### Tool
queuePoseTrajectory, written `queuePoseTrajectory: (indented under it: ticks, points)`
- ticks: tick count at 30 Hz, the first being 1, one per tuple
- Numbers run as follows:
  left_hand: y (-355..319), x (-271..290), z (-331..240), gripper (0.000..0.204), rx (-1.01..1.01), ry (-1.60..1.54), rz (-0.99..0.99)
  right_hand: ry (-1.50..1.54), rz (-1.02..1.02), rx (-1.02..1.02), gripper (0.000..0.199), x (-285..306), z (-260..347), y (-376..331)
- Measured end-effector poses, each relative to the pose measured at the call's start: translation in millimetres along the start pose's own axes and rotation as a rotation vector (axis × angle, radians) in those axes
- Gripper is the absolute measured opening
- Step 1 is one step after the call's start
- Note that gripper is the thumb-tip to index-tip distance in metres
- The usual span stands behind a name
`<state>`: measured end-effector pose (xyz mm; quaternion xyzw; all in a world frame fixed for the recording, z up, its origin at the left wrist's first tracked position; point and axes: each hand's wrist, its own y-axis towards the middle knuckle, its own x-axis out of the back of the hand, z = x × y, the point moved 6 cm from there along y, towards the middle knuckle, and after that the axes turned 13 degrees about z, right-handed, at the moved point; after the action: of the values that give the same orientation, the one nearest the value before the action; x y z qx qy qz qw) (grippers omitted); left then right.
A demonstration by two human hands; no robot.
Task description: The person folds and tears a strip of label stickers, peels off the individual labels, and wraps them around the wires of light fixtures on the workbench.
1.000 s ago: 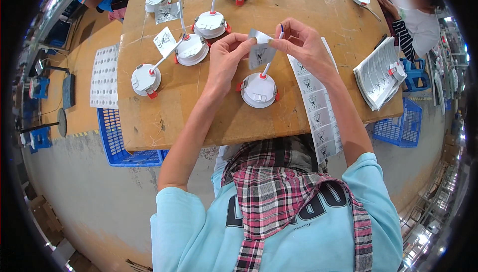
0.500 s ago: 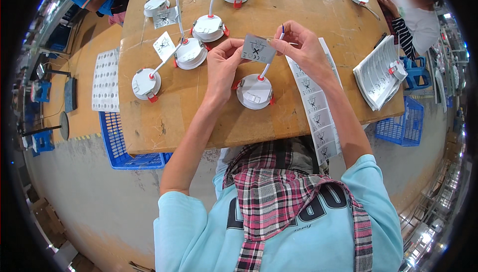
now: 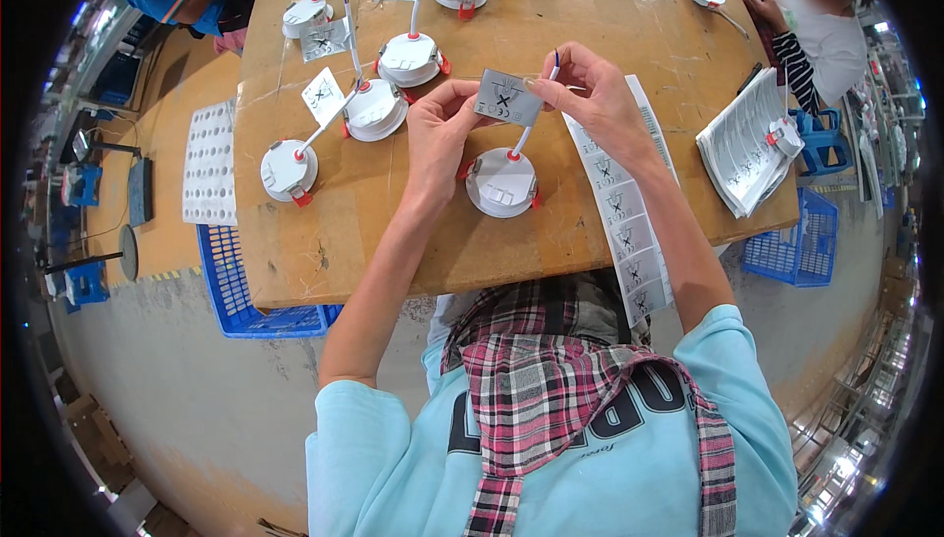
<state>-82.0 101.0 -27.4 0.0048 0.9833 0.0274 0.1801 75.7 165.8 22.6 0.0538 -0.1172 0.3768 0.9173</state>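
A silver printed label point(image 3: 505, 97) sits at the white cable point(image 3: 524, 138) of a round white downlight point(image 3: 500, 184) with red clips, which rests on the table in front of me. My left hand point(image 3: 442, 134) pinches the label's left edge between thumb and fingers. At its right edge, my right hand point(image 3: 588, 92) is closed on the label and the cable, whose dark wire end sticks up above the fingers. Under my right forearm lies a long strip of labels point(image 3: 618, 205), hanging over the table's near edge.
Several labelled downlights point(image 3: 376, 109) stand to the left and far side of the wooden table point(image 3: 393, 242). A stack of sheets point(image 3: 739, 149) lies at right. Blue crates point(image 3: 224, 276) sit below the table. Two other people are at the far corners, one in a striped sleeve point(image 3: 798, 73).
Both hands stay in nearly the same place with the label and cable. The label has tilted slightly, its right side lower.
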Motion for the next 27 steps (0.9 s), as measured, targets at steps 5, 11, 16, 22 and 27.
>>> queuePoseTrajectory:
  ticks: [5, 11, 16, 22, 27]
  points:
    - [1.0, -0.4, 1.3, 0.015, 0.008, -0.002, 0.029, -0.013, 0.014, -0.005, 0.02, 0.6, 2.4, -0.1]
    - [0.4, -1.5, -2.0, 0.017, -0.009, 0.005, 0.014, 0.05, 0.005, 0.01, 0.02, -0.1, 4.6, -1.1]
    - [0.5, -0.6, -1.5, 0.017, -0.012, -0.001, 0.013, 0.021, 0.016, -0.001, 0.02, 0.1, 4.9, -0.6]
    - [-0.4, -3.1, -3.6, 0.017, -0.013, 0.018, 0.045, 0.037, -0.007, -0.006, 0.021, 1.4, 2.2, -1.3]
    - [-0.4, -3.5, -4.6, 0.018, -0.026, 0.018, 0.054, 0.023, -0.002, -0.017, 0.021, 1.6, 4.7, -1.5]
